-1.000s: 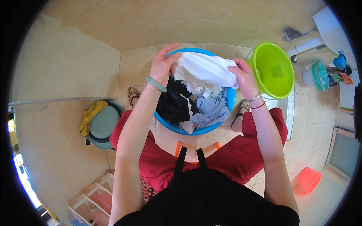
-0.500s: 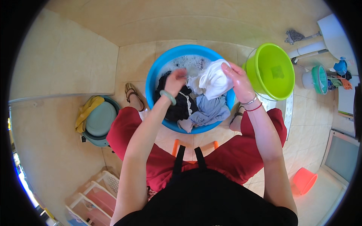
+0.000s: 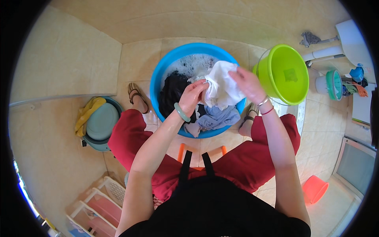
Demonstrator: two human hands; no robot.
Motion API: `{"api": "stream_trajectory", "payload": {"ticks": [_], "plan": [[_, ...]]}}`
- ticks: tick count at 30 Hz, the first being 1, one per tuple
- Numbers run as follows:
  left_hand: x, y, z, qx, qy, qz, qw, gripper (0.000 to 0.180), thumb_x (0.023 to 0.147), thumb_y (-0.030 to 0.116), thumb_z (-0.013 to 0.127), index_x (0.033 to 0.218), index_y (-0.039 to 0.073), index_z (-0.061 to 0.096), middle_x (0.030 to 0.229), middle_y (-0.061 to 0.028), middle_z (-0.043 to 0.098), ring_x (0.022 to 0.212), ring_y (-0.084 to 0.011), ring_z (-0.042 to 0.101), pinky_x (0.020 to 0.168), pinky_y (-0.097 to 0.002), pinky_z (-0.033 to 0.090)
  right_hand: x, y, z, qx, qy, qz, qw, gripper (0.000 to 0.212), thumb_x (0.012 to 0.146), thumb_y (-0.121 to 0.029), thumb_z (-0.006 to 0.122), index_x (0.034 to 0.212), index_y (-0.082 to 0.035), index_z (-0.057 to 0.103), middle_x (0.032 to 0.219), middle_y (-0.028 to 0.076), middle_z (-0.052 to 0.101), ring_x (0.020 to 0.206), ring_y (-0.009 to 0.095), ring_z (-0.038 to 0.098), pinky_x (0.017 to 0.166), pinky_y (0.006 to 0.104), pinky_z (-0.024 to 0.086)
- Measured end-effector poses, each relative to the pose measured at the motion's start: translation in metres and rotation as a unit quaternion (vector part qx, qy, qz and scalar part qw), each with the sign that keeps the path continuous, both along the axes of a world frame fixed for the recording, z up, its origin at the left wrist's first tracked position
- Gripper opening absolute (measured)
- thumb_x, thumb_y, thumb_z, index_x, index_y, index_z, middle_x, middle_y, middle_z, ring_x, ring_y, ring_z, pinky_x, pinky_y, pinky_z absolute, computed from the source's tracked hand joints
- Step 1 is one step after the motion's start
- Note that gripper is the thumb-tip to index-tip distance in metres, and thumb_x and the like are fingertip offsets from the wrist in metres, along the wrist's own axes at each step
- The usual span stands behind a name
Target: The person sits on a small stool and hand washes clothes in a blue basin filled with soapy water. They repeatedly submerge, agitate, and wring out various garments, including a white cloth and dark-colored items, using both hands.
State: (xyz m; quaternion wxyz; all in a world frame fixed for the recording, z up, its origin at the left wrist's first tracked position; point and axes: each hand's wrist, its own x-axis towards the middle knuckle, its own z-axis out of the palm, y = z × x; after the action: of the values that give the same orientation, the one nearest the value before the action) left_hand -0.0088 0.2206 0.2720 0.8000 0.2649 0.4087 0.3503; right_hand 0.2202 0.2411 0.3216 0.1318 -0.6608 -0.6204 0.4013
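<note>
A blue wash basin (image 3: pixel 162 75) stands on the tiled floor between my knees, with suds, dark clothes (image 3: pixel 173 91) and a grey-blue garment (image 3: pixel 219 118) in it. Over the basin I hold a bunched white cloth (image 3: pixel 223 89). My left hand (image 3: pixel 194 94), with a green bangle on the wrist, grips its left side. On the cloth's right side my right hand (image 3: pixel 246 83) is closed too.
A lime green basin (image 3: pixel 286 73) stands right of the blue one. A teal basin with a yellow cloth (image 3: pixel 98 122) sits at the left. An orange tub (image 3: pixel 314 189) is at the lower right, white and pink racks (image 3: pixel 100 203) at the lower left, and small containers (image 3: pixel 333 85) by the right wall.
The white cloth was spread wide between both hands; my hands have come together and gathered it into a bunch over the basin's right half.
</note>
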Motion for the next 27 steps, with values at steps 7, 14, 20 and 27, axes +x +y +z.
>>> {"api": "stream_trajectory", "payload": {"ticks": [7, 14, 20, 27], "plan": [[0.010, -0.005, 0.030, -0.044, -0.156, 0.013, 0.987, 0.034, 0.094, 0.015, 0.050, 0.127, 0.005, 0.050, 0.114, -0.0043, 0.061, 0.105, -0.0146, 0.060, 0.092, -0.0307, 0.047, -0.031, -0.023, 0.003, -0.031, 0.190, -0.026, 0.981, 0.047, 0.092, -0.045, 0.058, 0.088, 0.001, 0.068, 0.086, 0.005, 0.067, 0.074, 0.018, 0.058, 0.069, 0.0293, 0.046], [0.006, -0.010, 0.018, 0.151, 0.162, -0.108, 0.969, 0.058, 0.080, -0.005, 0.060, 0.136, 0.006, 0.046, 0.098, -0.0038, 0.066, 0.086, -0.0092, 0.062, 0.078, -0.0256, 0.049, -0.036, -0.031, -0.009, 0.011, 0.403, -0.178, 0.898, 0.018, 0.091, -0.019, 0.064, 0.096, -0.002, 0.064, 0.081, -0.003, 0.059, 0.073, 0.005, 0.051, 0.063, 0.0215, 0.041], [-0.033, -0.020, -0.059, 0.199, 0.192, 0.031, 0.961, 0.026, 0.081, -0.012, 0.045, 0.084, 0.000, 0.067, 0.095, -0.0086, 0.068, 0.088, -0.0133, 0.063, 0.082, -0.0259, 0.048, -0.033, -0.028, 0.007, 0.019, 0.485, -0.231, 0.843, 0.018, 0.092, -0.014, 0.061, 0.103, -0.001, 0.062, 0.089, 0.000, 0.063, 0.079, 0.007, 0.057, 0.069, 0.0220, 0.045], [0.007, -0.024, -0.010, 0.095, 0.105, -0.056, 0.988, 0.016, 0.092, 0.013, 0.062, 0.103, 0.001, 0.063, 0.098, -0.0045, 0.065, 0.094, -0.0106, 0.059, 0.086, -0.0233, 0.045, -0.031, -0.030, -0.003, -0.073, 0.556, -0.244, 0.791, 0.021, 0.090, -0.011, 0.062, 0.108, 0.001, 0.062, 0.098, 0.005, 0.066, 0.088, 0.013, 0.063, 0.078, 0.0240, 0.049]]}}
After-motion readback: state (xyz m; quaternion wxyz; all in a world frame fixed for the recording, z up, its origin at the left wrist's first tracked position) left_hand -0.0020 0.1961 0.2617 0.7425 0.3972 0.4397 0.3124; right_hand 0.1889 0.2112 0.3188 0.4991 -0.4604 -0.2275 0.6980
